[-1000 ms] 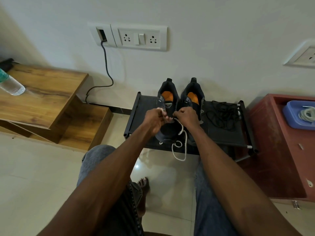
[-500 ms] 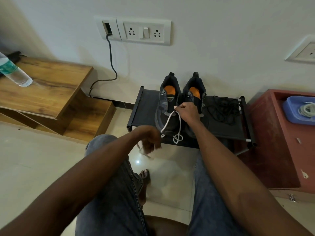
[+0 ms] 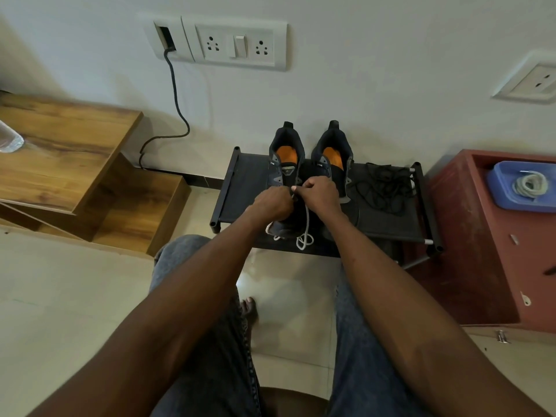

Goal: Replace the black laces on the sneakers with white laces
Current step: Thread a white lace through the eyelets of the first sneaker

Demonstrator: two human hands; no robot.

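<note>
Two dark sneakers with orange insoles stand side by side on a low black rack, heels to the wall: the left sneaker and the right sneaker. My left hand and my right hand meet over the left sneaker's eyelets, both pinching a white lace. The lace's free ends hang down over the toe in loops. A tangle of black laces lies on the rack to the right of the shoes.
A blue tray holding a coiled white lace sits on a red cabinet at right. A wooden stepped shelf stands at left. A cable runs down the wall from a socket panel. My knees are below the rack.
My left hand, which had pulled down and left toward my knee, has come back up to the left sneaker and meets my right hand on the white lace. The view tilted slightly.
</note>
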